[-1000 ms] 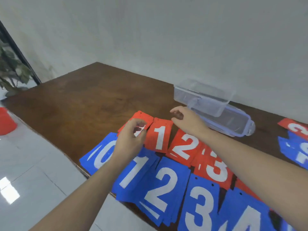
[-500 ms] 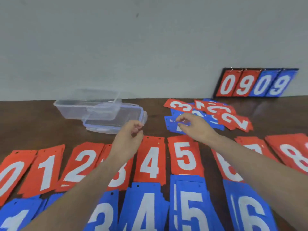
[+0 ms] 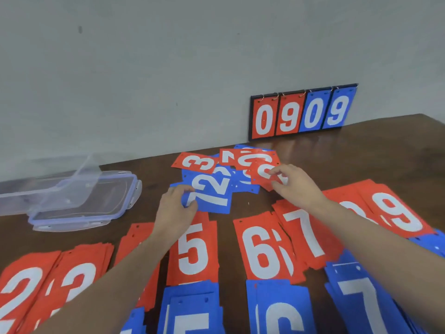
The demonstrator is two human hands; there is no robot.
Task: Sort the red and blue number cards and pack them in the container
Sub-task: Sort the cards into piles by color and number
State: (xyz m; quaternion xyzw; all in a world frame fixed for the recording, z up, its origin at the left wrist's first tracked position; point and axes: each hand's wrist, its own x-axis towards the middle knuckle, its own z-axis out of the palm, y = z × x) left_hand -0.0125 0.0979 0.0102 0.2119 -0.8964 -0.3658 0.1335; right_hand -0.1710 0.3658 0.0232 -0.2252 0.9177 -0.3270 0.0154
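Observation:
A loose heap of red and blue number cards (image 3: 224,169) lies at the table's middle back. My left hand (image 3: 175,208) pinches the near left corner of a blue card showing 2 (image 3: 214,191) in that heap. My right hand (image 3: 296,186) pinches a red card (image 3: 262,174) at the heap's right side. Sorted stacks run along the near side: red 2 (image 3: 21,290), red 3 (image 3: 79,278), red 5 (image 3: 192,249), red 6 (image 3: 262,251), red 7 (image 3: 305,232), red 9 (image 3: 397,213), with blue stacks (image 3: 192,309) in front. The clear plastic container (image 3: 48,189) sits at the left on its lid (image 3: 96,208).
A flip scoreboard (image 3: 303,112) showing 0 9 0 9 leans against the grey wall at the back. The brown wooden table (image 3: 149,169) shows bare between the container and the heap. The table's right edge runs at far right.
The view has swung right from the low-number stacks to the unsorted heap. Both hands have reached forward to it; the left now pinches a blue 2 card, the right a red card.

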